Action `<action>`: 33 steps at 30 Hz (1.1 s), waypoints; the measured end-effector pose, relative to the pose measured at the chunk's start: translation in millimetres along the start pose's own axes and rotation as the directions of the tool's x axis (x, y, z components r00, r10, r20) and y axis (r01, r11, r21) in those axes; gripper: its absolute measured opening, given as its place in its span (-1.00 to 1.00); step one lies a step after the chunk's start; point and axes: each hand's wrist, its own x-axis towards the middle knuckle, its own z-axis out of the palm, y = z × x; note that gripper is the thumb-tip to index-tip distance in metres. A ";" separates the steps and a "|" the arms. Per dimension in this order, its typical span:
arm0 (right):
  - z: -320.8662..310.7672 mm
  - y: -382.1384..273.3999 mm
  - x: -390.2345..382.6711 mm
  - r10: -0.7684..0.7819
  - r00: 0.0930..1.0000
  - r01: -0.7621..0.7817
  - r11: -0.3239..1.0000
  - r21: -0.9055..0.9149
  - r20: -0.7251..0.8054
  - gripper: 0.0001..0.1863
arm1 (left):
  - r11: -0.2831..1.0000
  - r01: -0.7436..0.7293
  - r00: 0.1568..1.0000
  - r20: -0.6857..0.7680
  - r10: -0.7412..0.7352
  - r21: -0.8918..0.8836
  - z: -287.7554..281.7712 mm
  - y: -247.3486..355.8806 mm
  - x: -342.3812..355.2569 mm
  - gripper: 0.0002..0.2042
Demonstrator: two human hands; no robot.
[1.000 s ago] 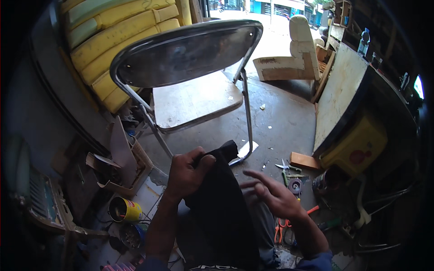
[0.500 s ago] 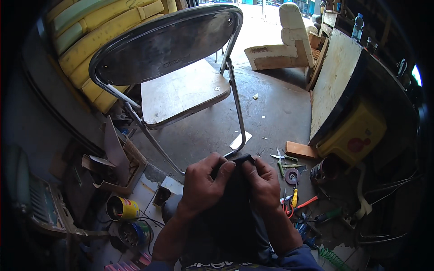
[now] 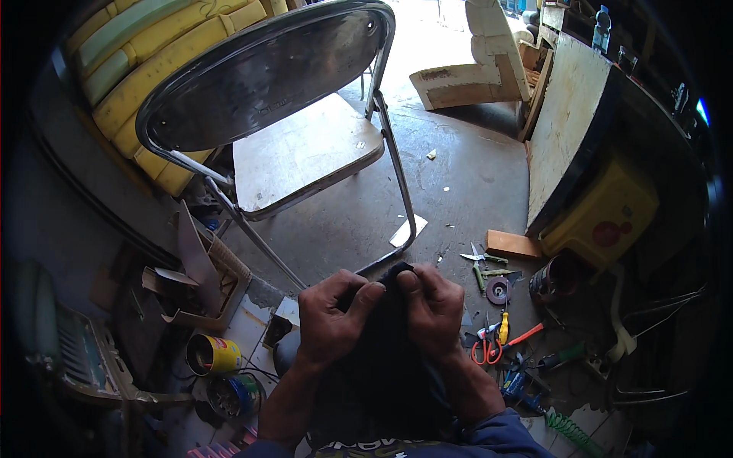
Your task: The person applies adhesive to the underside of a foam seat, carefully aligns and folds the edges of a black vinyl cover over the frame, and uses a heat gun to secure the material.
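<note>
A piece of black fabric point(image 3: 385, 343) hangs from both hands over my lap, its top edge bunched up. My left hand point(image 3: 332, 314) is closed on the edge, the thumb pressed against curled fingers. Close beside it, my right hand point(image 3: 434, 309) pinches the same edge between thumb and fingers. The fabric's lower part merges with my dark clothes, so its full shape cannot be made out. Just beyond the hands stands a folding chair point(image 3: 305, 153) with a metal frame and a pale seat, its back toward me.
To the right lie a wood block point(image 3: 513, 244), green-handled snips point(image 3: 479, 267), a tape roll point(image 3: 498, 290), orange-handled scissors point(image 3: 486, 349) and a yellow screwdriver point(image 3: 504, 328). At left are a cardboard box point(image 3: 206, 313) and a yellow can point(image 3: 214, 354). A wooden panel point(image 3: 569, 130) stands at right.
My hands have drawn closer together on the fabric edge, the right one moving left. The bunched edge between them shows less. The whole view has shifted slightly.
</note>
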 end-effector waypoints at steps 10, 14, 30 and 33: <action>5.5 -1.8 1.4 0.035 0.999 -0.036 0.998 -0.048 -0.008 -0.81 | 0.992 0.069 0.997 0.044 -0.065 -0.106 -9.0 2.0 -3.1 -0.64; 8.0 -0.3 -3.6 -0.034 0.995 0.027 0.996 -0.081 -0.093 -0.82 | 0.984 -0.157 0.986 0.035 0.160 -0.089 -6.3 -7.6 -2.5 -0.68; 12.1 -7.0 -5.4 -0.026 0.995 0.018 0.997 -0.078 -0.091 -0.78 | 0.999 0.025 0.979 0.202 -0.032 0.040 -22.8 13.3 5.9 -0.84; 16.8 -2.6 -5.1 0.091 0.995 -0.088 0.994 0.065 -0.043 -0.72 | 0.999 0.025 0.978 0.207 -0.033 0.044 -25.4 12.5 5.2 -0.83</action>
